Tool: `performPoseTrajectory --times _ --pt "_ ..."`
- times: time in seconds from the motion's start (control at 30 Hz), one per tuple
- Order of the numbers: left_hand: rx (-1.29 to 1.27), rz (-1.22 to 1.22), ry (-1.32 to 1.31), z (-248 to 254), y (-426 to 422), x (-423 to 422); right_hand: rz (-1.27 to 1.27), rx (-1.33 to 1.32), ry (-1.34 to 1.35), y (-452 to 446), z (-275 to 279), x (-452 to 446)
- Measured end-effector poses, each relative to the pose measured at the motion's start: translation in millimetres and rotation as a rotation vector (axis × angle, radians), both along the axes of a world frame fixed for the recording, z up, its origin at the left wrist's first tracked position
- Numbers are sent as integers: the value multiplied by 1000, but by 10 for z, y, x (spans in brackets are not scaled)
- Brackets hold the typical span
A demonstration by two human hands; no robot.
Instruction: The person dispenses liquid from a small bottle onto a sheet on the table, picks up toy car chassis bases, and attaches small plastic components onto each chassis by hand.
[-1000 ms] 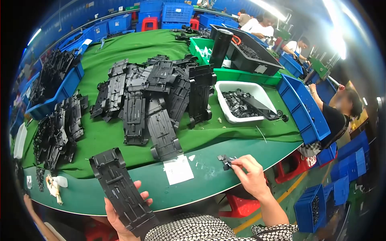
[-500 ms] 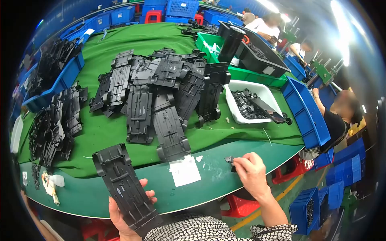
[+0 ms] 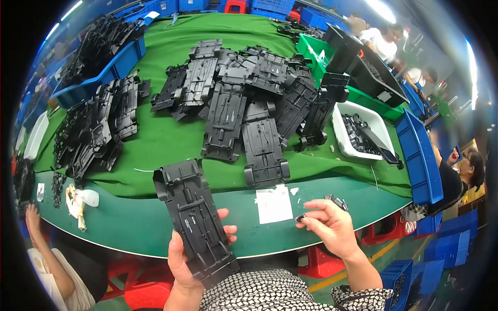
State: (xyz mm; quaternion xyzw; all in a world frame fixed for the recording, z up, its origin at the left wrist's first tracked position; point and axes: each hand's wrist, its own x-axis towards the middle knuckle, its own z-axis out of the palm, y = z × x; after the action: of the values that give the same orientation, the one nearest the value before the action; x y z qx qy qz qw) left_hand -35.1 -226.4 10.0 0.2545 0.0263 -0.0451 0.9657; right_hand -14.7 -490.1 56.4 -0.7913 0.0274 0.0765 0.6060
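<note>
A long black plastic chassis (image 3: 199, 220), tilted with its ribbed face toward me, rests in my left hand (image 3: 182, 267). The fingers wrap round its lower edges, the thumb on one side and fingertips on the other. To the right, my right hand (image 3: 333, 229) pinches a small dark part (image 3: 300, 218) between thumb and fingertips; its exact kind is too small to tell. Just behind that hand, a few small black pieces (image 3: 337, 201) lie on the green table edge. A white paper square (image 3: 274, 204) lies between the two hands, farther back.
Many black chassis (image 3: 225, 116) are heaped on the green cloth (image 3: 171, 140), with another stack (image 3: 101, 127) at left. A white tub (image 3: 340, 127) holds black parts at right, beside a blue bin (image 3: 419, 155). A co-worker's arm (image 3: 49, 249) is at lower left.
My view has swung left, so the table appears farther right. My right hand has moved off the small black pieces toward the chassis, a small part in its fingertips. The left hand keeps its hold.
</note>
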Motion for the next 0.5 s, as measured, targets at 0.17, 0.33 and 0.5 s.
performPoseTrajectory --times 0.17,0.33,0.5 --pt "-2 14 -10 4 70 -69 269 -563 -709 129 -82 194" --pt "-1 9 -24 8 122 -142 301 -839 -863 222 -93 362" --pt "-1 5 -17 14 148 -169 306 -835 -809 245 -139 412"
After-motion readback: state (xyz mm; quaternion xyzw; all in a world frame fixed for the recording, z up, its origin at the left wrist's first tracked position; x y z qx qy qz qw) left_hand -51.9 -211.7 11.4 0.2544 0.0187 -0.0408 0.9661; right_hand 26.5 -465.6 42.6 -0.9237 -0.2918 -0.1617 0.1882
